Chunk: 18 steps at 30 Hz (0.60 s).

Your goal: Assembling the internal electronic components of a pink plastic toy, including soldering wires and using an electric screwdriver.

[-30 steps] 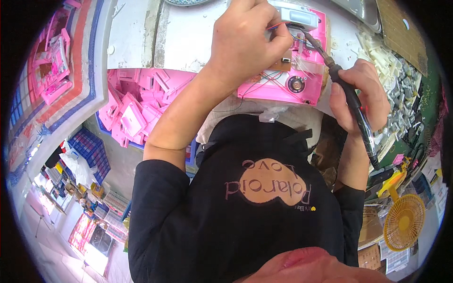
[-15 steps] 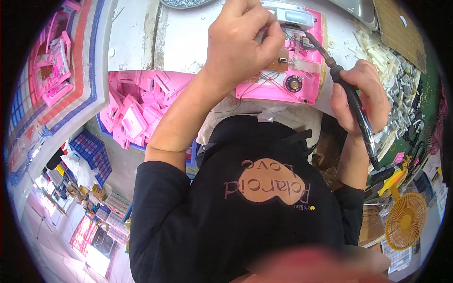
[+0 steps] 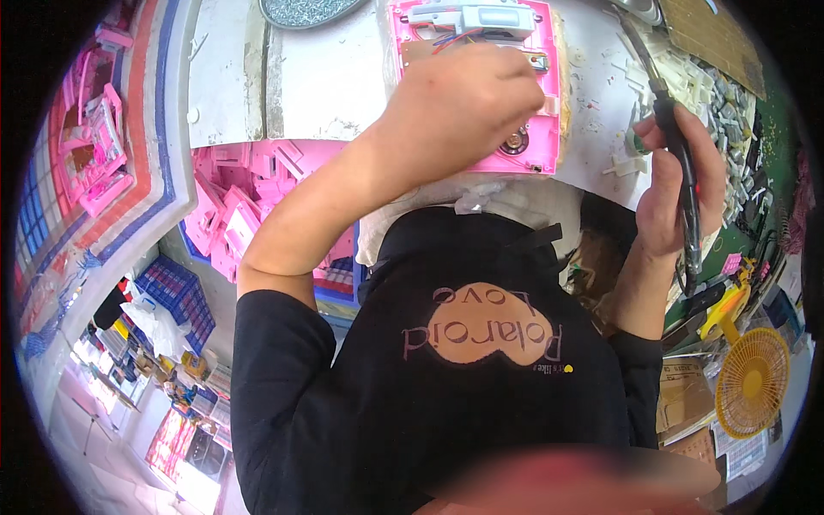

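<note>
Both hands have shifted: the left hand (image 3: 459,107) now lies curled over the pink housing (image 3: 549,103) at the bench (image 3: 318,86) edge, its hold hidden, while the right hand (image 3: 674,184), fingers closed around the black tool (image 3: 682,193), has drawn aside.

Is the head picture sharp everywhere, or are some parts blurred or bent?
Head view: the left hand and the pink housing are sharp; a blurred pinkish shape fills the lower edge; the white table edge bends near the dark fisheye rim; light is even.
</note>
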Motion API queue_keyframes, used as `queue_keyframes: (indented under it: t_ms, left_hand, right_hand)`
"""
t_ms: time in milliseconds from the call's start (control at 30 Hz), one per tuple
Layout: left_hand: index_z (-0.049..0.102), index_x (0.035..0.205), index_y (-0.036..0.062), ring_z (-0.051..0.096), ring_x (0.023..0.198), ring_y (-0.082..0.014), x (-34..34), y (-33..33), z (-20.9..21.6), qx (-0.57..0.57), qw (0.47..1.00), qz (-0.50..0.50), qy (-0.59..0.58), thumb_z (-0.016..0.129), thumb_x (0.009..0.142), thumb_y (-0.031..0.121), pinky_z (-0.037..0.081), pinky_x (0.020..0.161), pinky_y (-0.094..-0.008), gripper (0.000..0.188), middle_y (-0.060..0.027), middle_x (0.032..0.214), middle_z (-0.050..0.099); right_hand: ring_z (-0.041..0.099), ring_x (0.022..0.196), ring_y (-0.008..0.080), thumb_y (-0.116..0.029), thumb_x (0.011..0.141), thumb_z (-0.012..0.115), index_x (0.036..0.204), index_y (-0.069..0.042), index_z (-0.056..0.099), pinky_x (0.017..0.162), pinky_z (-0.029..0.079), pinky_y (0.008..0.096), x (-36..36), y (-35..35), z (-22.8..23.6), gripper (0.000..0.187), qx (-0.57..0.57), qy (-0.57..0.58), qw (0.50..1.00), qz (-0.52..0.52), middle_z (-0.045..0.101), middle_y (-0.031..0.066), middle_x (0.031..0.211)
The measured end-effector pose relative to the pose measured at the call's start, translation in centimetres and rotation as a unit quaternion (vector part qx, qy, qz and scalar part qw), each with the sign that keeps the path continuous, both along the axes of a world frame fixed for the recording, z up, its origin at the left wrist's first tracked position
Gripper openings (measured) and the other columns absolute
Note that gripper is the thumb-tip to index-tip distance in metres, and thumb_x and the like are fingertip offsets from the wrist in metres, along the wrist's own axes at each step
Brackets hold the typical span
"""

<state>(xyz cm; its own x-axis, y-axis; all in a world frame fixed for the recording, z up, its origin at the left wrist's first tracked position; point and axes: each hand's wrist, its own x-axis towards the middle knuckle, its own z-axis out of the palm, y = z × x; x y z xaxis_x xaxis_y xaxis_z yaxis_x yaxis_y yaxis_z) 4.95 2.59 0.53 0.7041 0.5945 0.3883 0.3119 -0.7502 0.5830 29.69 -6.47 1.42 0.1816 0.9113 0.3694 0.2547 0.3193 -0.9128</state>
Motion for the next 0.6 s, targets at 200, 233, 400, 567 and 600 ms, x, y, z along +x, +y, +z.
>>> queue_keyframes:
  t_ms: [200,233,400,567,600]
  left_hand:
    - [0.072,0.094,0.0022,0.067,0.074,-0.0193,-0.4,0.2,0.9,-0.270,0.959,0.068,-0.045,0.074,0.087,0.006,0.053,0.068,-0.0286,0.007,-0.0070,0.082,0.067]
    - [0.072,0.092,0.0035,0.068,0.076,-0.0225,-0.4,0.3,0.8,-0.270,0.960,0.066,-0.047,0.074,0.086,0.009,0.054,0.067,-0.0313,0.008,-0.0071,0.082,0.069]
    - [0.071,0.090,0.0063,0.067,0.085,-0.0247,-1.3,0.5,0.1,-0.139,0.990,-0.015,-0.027,0.074,0.085,0.012,0.053,0.073,-0.0354,0.008,-0.0049,0.092,0.067]
    - [0.070,0.091,0.0088,0.065,0.096,-0.0239,-1.4,0.0,-0.3,-0.052,0.998,-0.024,0.006,0.073,0.085,0.012,0.052,0.081,-0.0373,0.007,-0.0044,0.106,0.063]
    - [0.070,0.090,0.0085,0.065,0.096,-0.0240,-1.4,0.0,-0.4,-0.043,0.999,-0.024,0.000,0.074,0.085,0.012,0.052,0.081,-0.0375,0.007,-0.0044,0.106,0.063]
  right_hand:
    - [0.069,0.094,0.0161,0.000,0.085,0.079,0.129,-0.001,0.067,0.087,0.053,0.0274,-2.5,1.4,-0.7,0.046,0.038,-0.102,0.994,0.011,0.071,0.0107,0.105]
    - [0.068,0.093,0.0159,0.000,0.085,0.079,0.129,-0.001,0.067,0.086,0.053,0.0273,-2.4,1.4,-0.6,0.046,0.035,-0.099,0.994,0.012,0.071,0.0107,0.104]
    - [0.064,0.087,0.0153,0.001,0.086,0.073,0.120,0.005,0.067,0.081,0.051,0.0267,-0.5,-0.2,0.5,0.034,0.014,-0.016,0.999,0.030,0.070,0.0124,0.100]
    - [0.057,0.075,0.0119,-0.003,0.086,0.069,0.108,0.006,0.065,0.069,0.044,0.0246,2.4,-1.2,0.6,0.023,-0.061,0.000,0.985,0.160,0.067,0.0109,0.094]
    - [0.055,0.073,0.0110,-0.004,0.086,0.069,0.105,0.005,0.064,0.067,0.042,0.0241,2.4,-1.3,0.6,0.022,-0.087,0.003,0.981,0.174,0.067,0.0101,0.093]
